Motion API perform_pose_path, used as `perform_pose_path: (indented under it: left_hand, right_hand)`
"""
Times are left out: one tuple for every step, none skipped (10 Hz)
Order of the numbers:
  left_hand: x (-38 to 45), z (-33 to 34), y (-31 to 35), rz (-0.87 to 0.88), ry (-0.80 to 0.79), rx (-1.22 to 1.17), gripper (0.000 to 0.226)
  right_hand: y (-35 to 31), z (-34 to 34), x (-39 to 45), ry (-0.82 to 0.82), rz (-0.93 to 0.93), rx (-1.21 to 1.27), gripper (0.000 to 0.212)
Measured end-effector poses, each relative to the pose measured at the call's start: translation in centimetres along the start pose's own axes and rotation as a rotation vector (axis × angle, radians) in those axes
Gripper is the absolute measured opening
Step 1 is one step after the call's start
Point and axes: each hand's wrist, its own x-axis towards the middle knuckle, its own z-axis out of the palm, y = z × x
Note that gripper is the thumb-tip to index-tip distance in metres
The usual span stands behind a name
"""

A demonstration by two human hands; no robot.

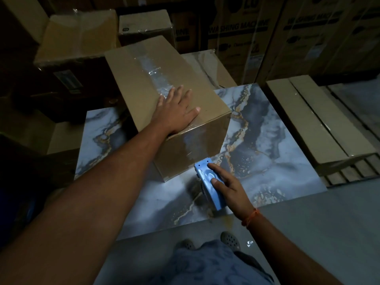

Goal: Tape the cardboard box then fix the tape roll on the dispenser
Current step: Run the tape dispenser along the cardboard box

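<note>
Head view, steeply down, close

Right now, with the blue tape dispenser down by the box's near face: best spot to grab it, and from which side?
Take the blue tape dispenser by its flat body, behind the toothed cutter, coming from the right, as the right hand does now. The cutter end points at the cardboard box, so a rear grip stays off the teeth.

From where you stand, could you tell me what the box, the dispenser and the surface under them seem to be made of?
Box: matte brown cardboard, clear glossy tape along its seam. Dispenser: smooth blue, probably plastic, toothed edge. Surface: glossy marble-patterned slab, stone or print unclear.
</note>
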Motion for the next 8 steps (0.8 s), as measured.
perform_pose_path:
  left_hand:
    - [0.0, 0.0, 0.0, -0.002, 0.002, 0.0, 0.075]
    - [0.0, 0.0, 0.0, -0.004, 0.007, 0.001, 0.075]
    - [0.0, 0.0, -0.1, 0.0, 0.01, -0.002, 0.075]
    - [0.0, 0.0, -0.1, -0.002, 0.009, -0.003, 0.075]
    - [0.0, 0.1, -0.2, -0.001, 0.011, -0.008, 0.076]
    - [0.1, 0.1, -0.2, -0.002, 0.013, -0.017, 0.075]
    - [0.0, 0.1, -0.1, -0.002, 0.013, -0.021, 0.075]
    - [0.0, 0.1, -0.2, -0.001, 0.012, -0.023, 0.075]
  right_hand:
    - [-0.6, -0.1, 0.0, 0.0, 0.027, 0.021, 0.041]
    - [-1.3, -0.2, 0.3, -0.011, 0.077, 0.053, 0.04]
    - [-2.1, -0.2, 0.7, -0.011, 0.13, 0.081, 0.04]
    - [-2.8, -0.2, 1.1, -0.012, 0.171, 0.107, 0.041]
    - [-3.3, -0.1, 1.6, -0.003, 0.205, 0.097, 0.041]
    - [-3.5, 0.1, 2.2, 0.009, 0.233, 0.081, 0.041]
    - [-3.7, 0.4, 2.6, 0.025, 0.252, 0.072, 0.041]
    - [-4.2, 0.6, 2.9, 0.041, 0.277, 0.098, 0.041]
